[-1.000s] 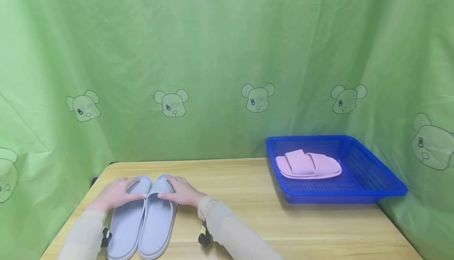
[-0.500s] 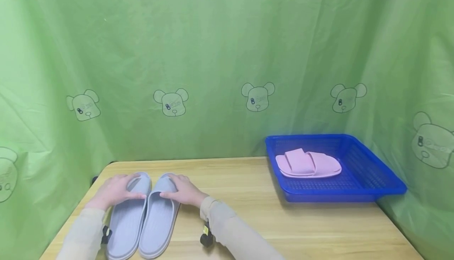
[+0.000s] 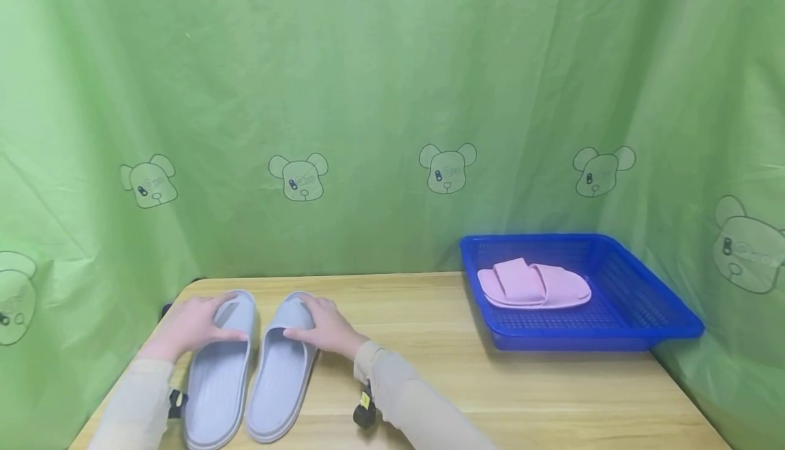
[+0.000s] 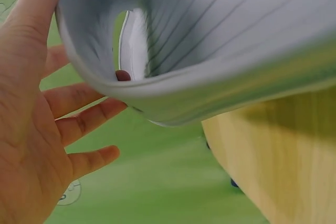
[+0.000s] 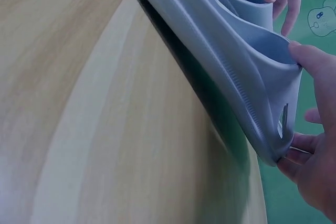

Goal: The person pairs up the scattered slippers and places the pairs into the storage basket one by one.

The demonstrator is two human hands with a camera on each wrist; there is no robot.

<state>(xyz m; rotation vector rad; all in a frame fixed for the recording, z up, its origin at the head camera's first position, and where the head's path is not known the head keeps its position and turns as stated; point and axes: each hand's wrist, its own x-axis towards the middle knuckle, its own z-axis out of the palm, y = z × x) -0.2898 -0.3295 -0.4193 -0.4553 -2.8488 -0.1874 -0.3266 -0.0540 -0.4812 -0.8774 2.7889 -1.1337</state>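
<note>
Head view's got two grey slide slippers (image 3: 214, 395) side by side, slightly apart, at the left of the worktop (image 3: 466, 395). Left hand (image 3: 191, 327) pinches the left slipper (image 4: 220, 19) by its toe end, right hand (image 3: 330, 327) grips the right slipper (image 3: 279, 385) likewise. Blue plastic basket (image 3: 589, 342) with pink footwear (image 3: 521, 286) sits way over right.

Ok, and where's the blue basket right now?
In the head view, the blue basket sits at the far right of the wooden table with pink footwear inside, well to the right of the right hand and its grey slipper.
</note>
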